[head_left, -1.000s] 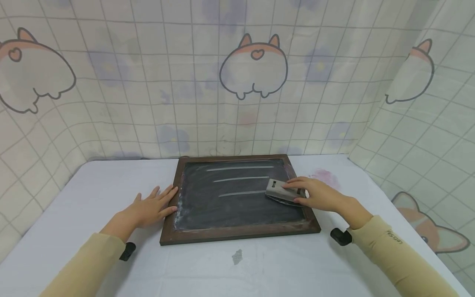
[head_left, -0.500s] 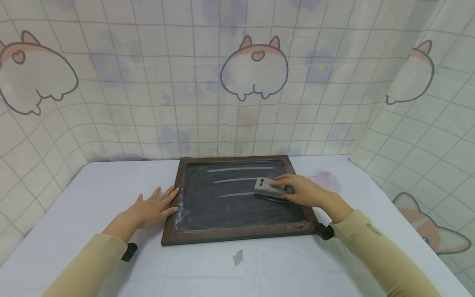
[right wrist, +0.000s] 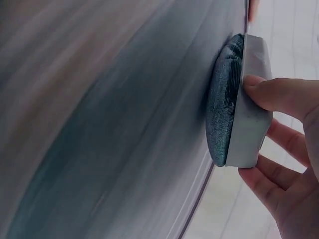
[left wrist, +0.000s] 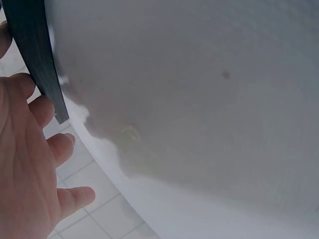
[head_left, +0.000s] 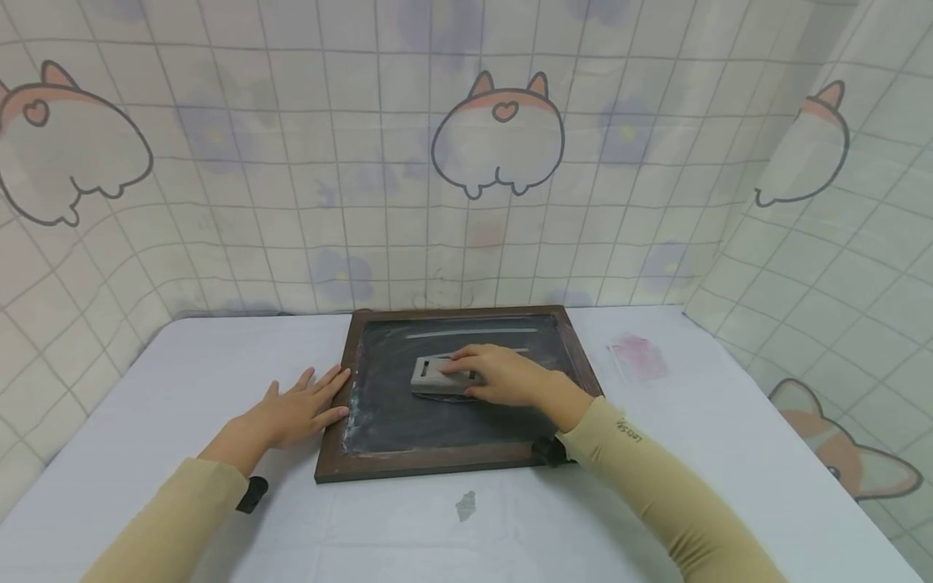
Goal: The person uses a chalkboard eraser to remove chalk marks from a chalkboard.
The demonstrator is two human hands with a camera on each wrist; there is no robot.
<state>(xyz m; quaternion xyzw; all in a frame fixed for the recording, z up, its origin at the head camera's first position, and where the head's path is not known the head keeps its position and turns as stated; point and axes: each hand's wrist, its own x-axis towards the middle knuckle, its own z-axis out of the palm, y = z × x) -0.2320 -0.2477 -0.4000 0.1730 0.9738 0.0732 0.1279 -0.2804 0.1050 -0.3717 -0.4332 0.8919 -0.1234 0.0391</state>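
A brown-framed chalkboard [head_left: 452, 429] lies flat on the white table. My right hand [head_left: 506, 376] grips a grey chalkboard eraser [head_left: 430, 376] over the left-middle part of the board. In the right wrist view the thumb presses one side of the eraser [right wrist: 251, 129], fingers curl round the other, and its dark felt pad [right wrist: 224, 109] faces the board. Chalk lines [head_left: 466, 333] show at the top; part of a second one sticks out right of the hand. With fingers spread, my left hand [head_left: 291, 413] rests against the board's left frame, as the left wrist view also shows.
A white cloth covers the table [head_left: 219, 356], with a pink stain [head_left: 637, 358] to the right of the board and a grey-green patch [head_left: 466, 505] in front. A patterned curtain [head_left: 291, 202] encloses the back and sides.
My right hand has swept the eraser left across the board. The lowest chalk line is no longer visible, and the middle one shows only at its right end. My left hand stays put.
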